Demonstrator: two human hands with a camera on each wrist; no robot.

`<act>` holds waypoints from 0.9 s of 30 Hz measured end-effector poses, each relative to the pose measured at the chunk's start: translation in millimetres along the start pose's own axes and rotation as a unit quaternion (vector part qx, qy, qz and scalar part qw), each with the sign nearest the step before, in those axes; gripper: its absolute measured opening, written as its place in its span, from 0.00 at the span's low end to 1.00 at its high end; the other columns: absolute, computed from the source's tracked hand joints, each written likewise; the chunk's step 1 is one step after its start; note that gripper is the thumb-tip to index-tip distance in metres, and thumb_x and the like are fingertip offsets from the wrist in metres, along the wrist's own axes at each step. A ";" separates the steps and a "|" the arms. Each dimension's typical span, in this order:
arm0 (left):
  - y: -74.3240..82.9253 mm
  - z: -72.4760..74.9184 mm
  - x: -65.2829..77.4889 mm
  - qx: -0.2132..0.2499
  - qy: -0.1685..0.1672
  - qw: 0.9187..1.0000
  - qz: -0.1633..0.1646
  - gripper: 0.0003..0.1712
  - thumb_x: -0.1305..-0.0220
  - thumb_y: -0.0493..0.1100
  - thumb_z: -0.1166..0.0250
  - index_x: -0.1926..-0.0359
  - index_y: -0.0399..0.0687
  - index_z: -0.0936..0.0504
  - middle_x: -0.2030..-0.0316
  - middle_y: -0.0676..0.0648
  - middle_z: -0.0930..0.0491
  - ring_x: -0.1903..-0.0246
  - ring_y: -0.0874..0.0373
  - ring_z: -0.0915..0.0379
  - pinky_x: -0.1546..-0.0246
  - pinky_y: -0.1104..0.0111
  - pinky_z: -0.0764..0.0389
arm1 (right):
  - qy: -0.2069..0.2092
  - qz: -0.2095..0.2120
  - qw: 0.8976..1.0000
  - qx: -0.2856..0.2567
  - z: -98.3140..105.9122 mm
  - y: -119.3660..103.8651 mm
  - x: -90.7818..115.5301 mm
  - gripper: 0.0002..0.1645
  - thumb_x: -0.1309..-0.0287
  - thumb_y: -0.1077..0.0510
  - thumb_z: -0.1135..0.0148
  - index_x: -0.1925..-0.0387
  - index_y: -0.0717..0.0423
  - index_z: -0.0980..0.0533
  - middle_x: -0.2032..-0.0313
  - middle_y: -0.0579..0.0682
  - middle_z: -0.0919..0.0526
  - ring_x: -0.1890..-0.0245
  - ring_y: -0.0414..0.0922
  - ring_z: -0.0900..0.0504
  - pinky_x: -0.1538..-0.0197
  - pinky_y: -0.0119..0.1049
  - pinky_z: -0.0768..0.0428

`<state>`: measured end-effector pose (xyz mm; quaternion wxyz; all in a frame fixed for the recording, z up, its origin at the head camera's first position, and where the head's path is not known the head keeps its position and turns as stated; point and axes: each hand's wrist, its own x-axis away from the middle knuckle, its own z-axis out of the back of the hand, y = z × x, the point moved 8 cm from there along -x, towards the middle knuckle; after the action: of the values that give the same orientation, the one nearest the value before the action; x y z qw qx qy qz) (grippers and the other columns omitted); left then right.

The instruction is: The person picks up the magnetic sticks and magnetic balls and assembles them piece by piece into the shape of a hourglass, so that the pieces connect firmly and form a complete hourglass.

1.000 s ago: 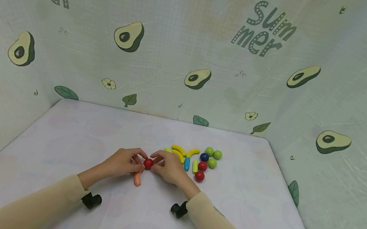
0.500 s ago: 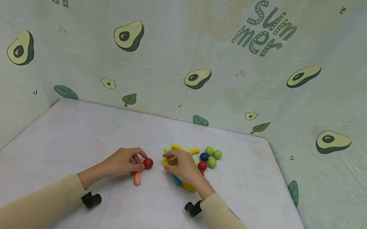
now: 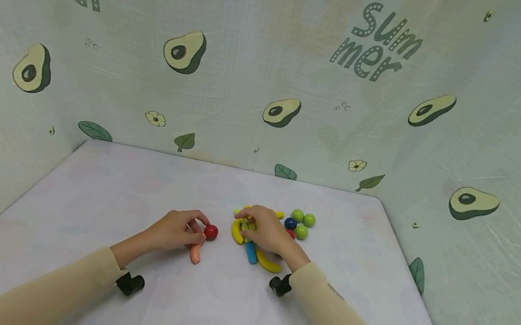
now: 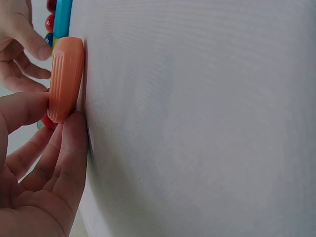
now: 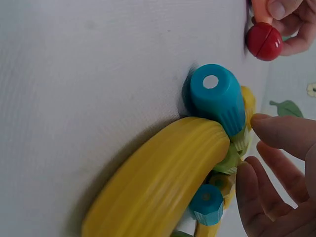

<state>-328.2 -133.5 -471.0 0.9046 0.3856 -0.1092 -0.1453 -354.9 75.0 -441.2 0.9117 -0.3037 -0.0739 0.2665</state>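
My left hand (image 3: 179, 229) pinches a curved orange piece (image 4: 66, 79) between thumb and fingers at the table surface. Right beside its fingertips sits a glossy red ball (image 3: 210, 232) with a groove, seen in the right wrist view. Over a cluster of toy-like pieces on the right hovers my right hand (image 3: 269, 232), thumb and fingers parted with a gap between them. Around it lie a yellow banana-shaped piece (image 5: 163, 173), a blue stick (image 5: 219, 98) and another curved yellow piece (image 3: 237, 233). Green pieces (image 5: 229, 160) show near its fingertips; others are hidden beneath the hand.
Green balls (image 3: 301, 232), a dark blue ball (image 3: 290, 223) and a partly covered red ball (image 3: 290, 234) stand right of the cluster. A printed cloth wall (image 3: 226, 121) rises behind the white table (image 3: 132, 175).
My right hand has left the red ball and moved right to the cluster, then slightly farther back, uncovering the blue stick and a yellow banana-shaped piece. My left hand stays put.
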 end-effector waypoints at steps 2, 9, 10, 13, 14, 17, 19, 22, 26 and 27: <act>0.4 0.2 0.4 -0.001 0.000 1.000 -0.002 0.18 0.31 0.44 0.28 0.43 0.51 0.17 0.61 0.53 0.14 0.67 0.61 0.19 0.63 0.65 0.18 | -0.004 0.003 1.000 0.005 -1.8 1.1 -2.4 0.22 0.32 0.62 0.29 0.38 0.52 0.18 0.40 0.51 0.17 0.48 0.49 0.21 0.38 0.46 0.19; 0.9 1.9 1.1 -0.004 0.003 1.000 -0.002 0.18 0.31 0.44 0.28 0.43 0.52 0.17 0.61 0.53 0.14 0.67 0.61 0.19 0.63 0.64 0.18 | -0.012 0.029 0.999 0.020 -8.3 -4.8 -7.1 0.20 0.32 0.64 0.29 0.40 0.54 0.16 0.43 0.50 0.15 0.44 0.50 0.21 0.33 0.48 0.23; 0.6 2.2 1.1 -0.003 0.003 1.000 -0.001 0.18 0.31 0.44 0.28 0.43 0.52 0.17 0.61 0.53 0.14 0.67 0.61 0.19 0.63 0.64 0.18 | -0.013 0.033 0.999 0.021 -9.0 -6.7 -7.3 0.20 0.33 0.64 0.29 0.41 0.54 0.16 0.43 0.50 0.14 0.43 0.50 0.22 0.32 0.49 0.24; -0.4 2.6 1.3 -0.001 0.003 1.000 0.003 0.17 0.31 0.44 0.28 0.43 0.52 0.17 0.61 0.53 0.14 0.67 0.61 0.19 0.63 0.65 0.18 | -0.016 0.046 0.998 0.033 -11.5 -11.2 -7.5 0.19 0.33 0.63 0.28 0.42 0.55 0.15 0.45 0.49 0.13 0.42 0.51 0.24 0.31 0.51 0.27; -0.7 2.7 1.3 -0.002 0.003 1.000 0.003 0.17 0.31 0.44 0.28 0.43 0.53 0.16 0.61 0.53 0.14 0.67 0.61 0.19 0.63 0.65 0.18 | -0.017 0.050 0.998 0.042 -12.5 -12.1 -7.8 0.19 0.33 0.62 0.27 0.42 0.55 0.15 0.45 0.49 0.13 0.41 0.51 0.24 0.31 0.51 0.28; -2.0 2.6 1.4 -0.005 0.003 1.000 0.006 0.17 0.31 0.45 0.28 0.43 0.53 0.16 0.61 0.53 0.14 0.67 0.61 0.19 0.63 0.65 0.18 | -0.016 0.058 0.996 0.064 -15.4 -13.1 -9.3 0.18 0.34 0.60 0.26 0.44 0.54 0.14 0.46 0.47 0.12 0.42 0.51 0.25 0.33 0.50 0.29; -2.8 2.9 1.5 -0.006 0.004 1.000 0.008 0.17 0.31 0.45 0.28 0.43 0.53 0.16 0.61 0.53 0.14 0.67 0.61 0.19 0.63 0.65 0.19 | -0.015 0.061 0.995 0.076 -17.3 -12.6 -11.0 0.17 0.34 0.59 0.26 0.44 0.53 0.13 0.47 0.46 0.12 0.43 0.50 0.25 0.34 0.48 0.28; -3.5 3.0 1.6 -0.005 0.005 1.000 0.010 0.17 0.31 0.44 0.28 0.43 0.53 0.16 0.61 0.53 0.14 0.68 0.60 0.19 0.64 0.65 0.19 | -0.016 0.057 0.995 0.083 -19.3 -11.7 -13.7 0.16 0.34 0.58 0.25 0.45 0.52 0.13 0.50 0.46 0.12 0.46 0.48 0.25 0.37 0.45 0.27; -4.2 3.0 1.4 0.000 0.005 1.000 0.009 0.17 0.31 0.44 0.27 0.43 0.52 0.16 0.61 0.52 0.14 0.68 0.60 0.19 0.64 0.65 0.18 | -0.018 0.054 0.995 0.077 -20.6 -13.5 -16.2 0.15 0.35 0.60 0.25 0.47 0.53 0.12 0.53 0.46 0.12 0.50 0.47 0.24 0.41 0.41 0.23; -4.6 2.8 1.2 0.001 0.005 1.000 0.008 0.17 0.31 0.44 0.27 0.43 0.52 0.16 0.61 0.52 0.14 0.68 0.60 0.19 0.65 0.65 0.18 | -0.018 0.055 0.995 0.076 -20.9 -14.2 -16.8 0.14 0.35 0.60 0.25 0.48 0.53 0.11 0.54 0.47 0.12 0.51 0.46 0.23 0.42 0.40 0.23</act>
<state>-328.8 -138.8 -472.3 0.9060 0.3861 -0.1081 -0.1358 -356.7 45.8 -449.1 0.9146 -0.2328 -0.0529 0.3265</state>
